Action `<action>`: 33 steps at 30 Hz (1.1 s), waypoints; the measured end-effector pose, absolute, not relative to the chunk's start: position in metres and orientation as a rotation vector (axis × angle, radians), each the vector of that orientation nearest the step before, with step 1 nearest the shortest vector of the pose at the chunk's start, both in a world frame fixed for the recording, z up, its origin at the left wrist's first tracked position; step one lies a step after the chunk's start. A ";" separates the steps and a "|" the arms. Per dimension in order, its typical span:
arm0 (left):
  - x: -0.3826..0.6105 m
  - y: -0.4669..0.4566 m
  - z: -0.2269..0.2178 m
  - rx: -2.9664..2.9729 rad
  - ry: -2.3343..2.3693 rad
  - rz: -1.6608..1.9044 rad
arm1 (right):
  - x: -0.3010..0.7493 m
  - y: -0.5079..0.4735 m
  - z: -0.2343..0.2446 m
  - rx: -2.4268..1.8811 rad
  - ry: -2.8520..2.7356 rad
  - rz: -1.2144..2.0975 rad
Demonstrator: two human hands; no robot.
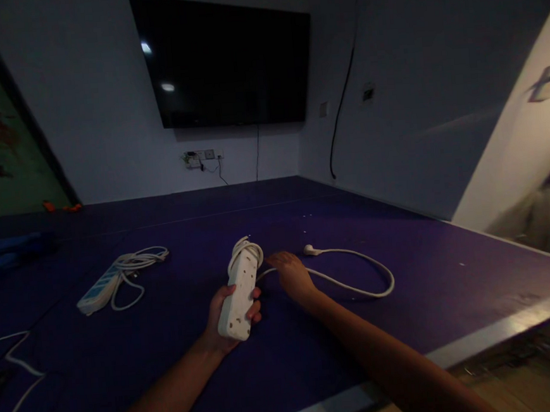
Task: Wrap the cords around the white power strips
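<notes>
My left hand (pixel 222 312) is wrapped round a white power strip (pixel 241 291), held tilted above the purple table with its sockets facing up. Several turns of the strip's white cord (pixel 358 291) are wound about its far end. From there the cord runs under my right hand (pixel 290 271), then loops out across the table to a white plug (pixel 311 249). My right hand is closed over the cord just right of the strip; its fingertips are partly hidden.
On the left lies a second power strip (pixel 98 293) with blue-marked sockets and its cord bundled. A thin white cable (pixel 23 362) trails at the near left, and blue cloth (pixel 7 250) lies behind. The purple table (pixel 432 270) meets walls at the back; its pale edge is in front.
</notes>
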State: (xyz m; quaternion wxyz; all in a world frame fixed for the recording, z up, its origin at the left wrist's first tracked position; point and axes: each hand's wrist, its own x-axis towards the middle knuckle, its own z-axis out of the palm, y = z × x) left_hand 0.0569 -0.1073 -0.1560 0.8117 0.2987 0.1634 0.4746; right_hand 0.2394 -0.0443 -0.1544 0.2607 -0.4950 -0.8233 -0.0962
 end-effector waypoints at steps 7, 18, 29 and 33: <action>0.058 -0.108 -0.159 0.761 0.329 0.942 | 0.218 -0.057 -0.155 -1.118 -2.608 -0.181; 0.055 -0.106 -0.157 0.642 0.398 0.944 | 0.241 -0.058 -0.137 -1.141 -2.403 -0.285; 0.064 -0.105 -0.162 0.687 0.638 1.087 | 0.257 -0.055 -0.136 -0.987 -2.132 -0.524; 0.064 -0.106 -0.157 0.739 0.693 1.101 | 0.256 -0.056 -0.137 -0.882 -2.087 -0.565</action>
